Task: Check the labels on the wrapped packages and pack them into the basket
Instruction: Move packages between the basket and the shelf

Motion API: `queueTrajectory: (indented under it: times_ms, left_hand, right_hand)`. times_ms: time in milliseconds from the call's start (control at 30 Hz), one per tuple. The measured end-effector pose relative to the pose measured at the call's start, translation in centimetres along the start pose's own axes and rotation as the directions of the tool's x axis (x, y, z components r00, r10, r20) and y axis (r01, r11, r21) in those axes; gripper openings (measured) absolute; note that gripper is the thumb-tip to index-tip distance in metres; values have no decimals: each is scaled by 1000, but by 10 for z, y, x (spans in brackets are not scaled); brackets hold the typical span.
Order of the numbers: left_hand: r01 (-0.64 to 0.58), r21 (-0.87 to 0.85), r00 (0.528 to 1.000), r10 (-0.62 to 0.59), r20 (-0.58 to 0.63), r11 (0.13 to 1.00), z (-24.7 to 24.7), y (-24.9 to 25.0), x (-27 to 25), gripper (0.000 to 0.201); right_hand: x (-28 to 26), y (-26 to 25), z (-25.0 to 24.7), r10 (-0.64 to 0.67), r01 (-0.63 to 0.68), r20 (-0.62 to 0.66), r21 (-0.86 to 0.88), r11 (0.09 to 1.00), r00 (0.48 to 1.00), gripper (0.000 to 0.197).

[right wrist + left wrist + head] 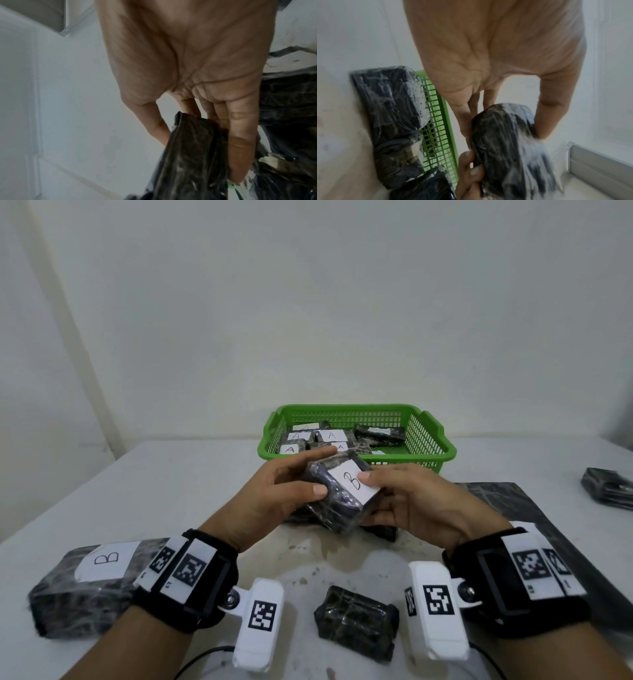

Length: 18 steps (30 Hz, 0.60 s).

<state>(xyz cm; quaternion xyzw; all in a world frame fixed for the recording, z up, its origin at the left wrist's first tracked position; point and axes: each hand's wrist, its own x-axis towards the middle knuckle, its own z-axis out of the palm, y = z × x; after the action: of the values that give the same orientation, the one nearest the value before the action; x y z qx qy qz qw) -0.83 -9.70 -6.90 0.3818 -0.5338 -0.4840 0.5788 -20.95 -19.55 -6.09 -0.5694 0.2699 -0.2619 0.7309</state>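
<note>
Both hands hold one dark wrapped package (339, 501) above the table, just in front of the green basket (442, 453). Its white label (352, 481) reads B and faces up. My left hand (284, 491) grips the package's left end, thumb on top. My right hand (404, 501) grips the right end, its thumb on the label's edge. The same package (510, 148) shows in the left wrist view and again as a dark package (193, 159) in the right wrist view. The basket holds several packages labelled A (331, 435).
A large package labelled B (85, 583) lies at the near left under my left wrist. A small unlabelled-side package (356, 623) sits near the front middle. More dark packages (376, 530) lie under my hands. A dark sheet (534, 508) and another bundle (608, 487) lie right.
</note>
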Motion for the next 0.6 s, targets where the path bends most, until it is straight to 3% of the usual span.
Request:
queueTrajectory:
  times_ms: [200,300,367,500,600]
  left_hand:
    - [-29,-45,999,28,-27,999,9,-1,8,62]
    - [-2,-34,999,0,-34,999,13,3,15,62]
    - [8,5,999,-7,-42,1000,13,9,25,52]
    - [2,185,992,20,-121,983,5,27,54,40]
    - [76,451,937,91,-337,889,-10,38,88,25]
  right_hand:
    - [-1,-5,-3,11,-11,-20,26,1000,1000,23]
    - [-1,-9,-7,15,-14,-32,24,1000,999,41]
    - [0,-15,-10,4,-3,-59,25,1000,998,33]
    - [8,-37,-21,-41,46,-181,27,999,983,14]
    - [23,-58,-34,-75,89,-292,33,996,953,13]
